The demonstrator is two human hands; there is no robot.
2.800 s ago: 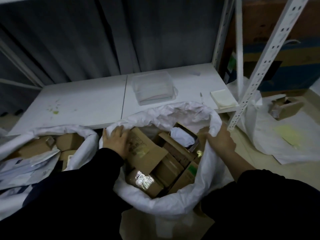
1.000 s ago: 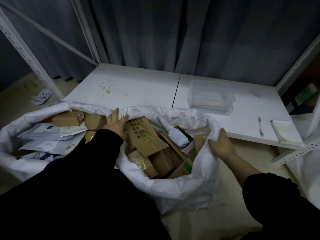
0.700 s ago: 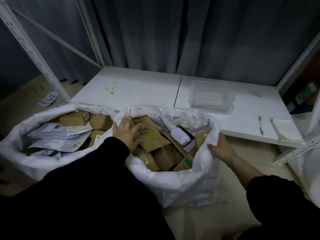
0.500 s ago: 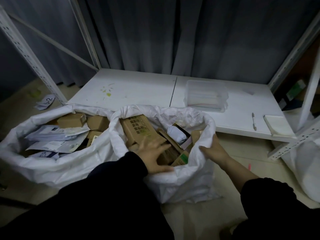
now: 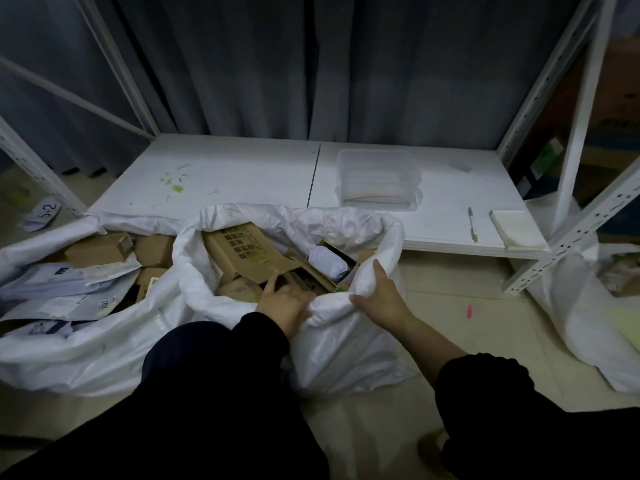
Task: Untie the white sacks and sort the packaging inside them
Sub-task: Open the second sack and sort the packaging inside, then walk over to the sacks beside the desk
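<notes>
clear tub (image 5: 378,178) on shelf board (image 5: 225,174) | pen (image 5: 472,224) beside notepad (image 5: 515,229)

The middle sack (image 5: 346,348) stands open on the floor, its white rim rolled down and crumpled. It is packed with brown cardboard boxes, and a printed box (image 5: 239,251) lies tilted on top. Touching it, the left sack (image 5: 69,355) slumps wide open, holding small brown boxes (image 5: 98,249) and flat white-and-blue mailers (image 5: 59,282). A third sack (image 5: 581,306) lies well apart to the right.

And that's three white sacks (image 5: 79,344) (image 5: 349,344) (image 5: 581,317) in view, one clear tub (image 5: 379,178), one pen (image 5: 471,224), one notepad (image 5: 516,230), and one crumpled paper slip (image 5: 43,213).
</notes>
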